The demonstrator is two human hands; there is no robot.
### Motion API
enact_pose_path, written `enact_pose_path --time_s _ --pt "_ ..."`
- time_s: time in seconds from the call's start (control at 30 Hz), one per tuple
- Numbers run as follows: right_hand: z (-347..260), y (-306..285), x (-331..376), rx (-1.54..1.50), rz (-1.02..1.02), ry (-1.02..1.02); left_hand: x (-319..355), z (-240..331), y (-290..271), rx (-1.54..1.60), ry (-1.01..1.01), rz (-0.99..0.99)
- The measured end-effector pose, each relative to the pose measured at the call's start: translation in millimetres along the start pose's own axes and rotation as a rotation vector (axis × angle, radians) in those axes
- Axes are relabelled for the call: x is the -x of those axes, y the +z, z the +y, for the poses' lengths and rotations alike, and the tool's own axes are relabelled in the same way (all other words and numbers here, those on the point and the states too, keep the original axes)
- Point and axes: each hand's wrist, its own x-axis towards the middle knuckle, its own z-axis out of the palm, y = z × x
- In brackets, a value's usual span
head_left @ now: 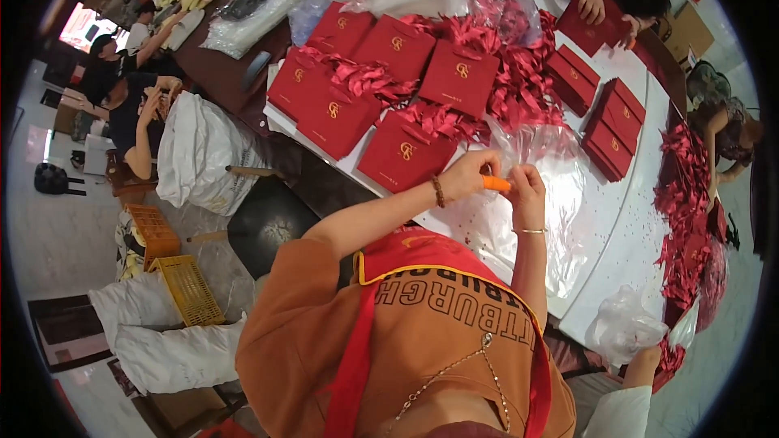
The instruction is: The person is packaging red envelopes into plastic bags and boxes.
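Observation:
My left hand, with a beaded bracelet at the wrist, has its fingers curled at the near edge of the white table. Close beside it, my right hand has its fingers bent in a pinch. A small orange tube-like piece spans the gap between the two hands, touching the fingers of both; its exact kind is unclear. Under and beyond my hands lies a clear plastic bag. Just left of them is a red gift bag with gold print and red ribbon.
More red bags and loose red ribbons cover the table beyond. Stacked red boxes stand to the right. Across the table, another person's hand rests on a red bag. A black chair and yellow crate are at left.

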Motion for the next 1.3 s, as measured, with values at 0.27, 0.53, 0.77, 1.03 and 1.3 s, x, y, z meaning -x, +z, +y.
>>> enact_pose_path --time_s 0.27,0.53,0.77,1.03,1.3 --pt "-17 -16 7 -0.306 -0.06 -0.007 -19 4 -34 0.316 -0.209 0.455" --pt "28 -30 -2 0.088 -0.111 0.012 -18 18 -6 -0.067 -0.001 0.225" --pt "31 -35 -6 -0.378 0.035 -0.005 -11 19 -32 0.636 -0.069 0.109" --pt "13 -30 7 -0.58 -0.059 -0.037 -18 -10 -20 -0.232 -0.215 -0.12" --pt "6 -45 24 0.551 -0.05 -0.544 -19 26 -12 0.498 -0.435 -0.004"
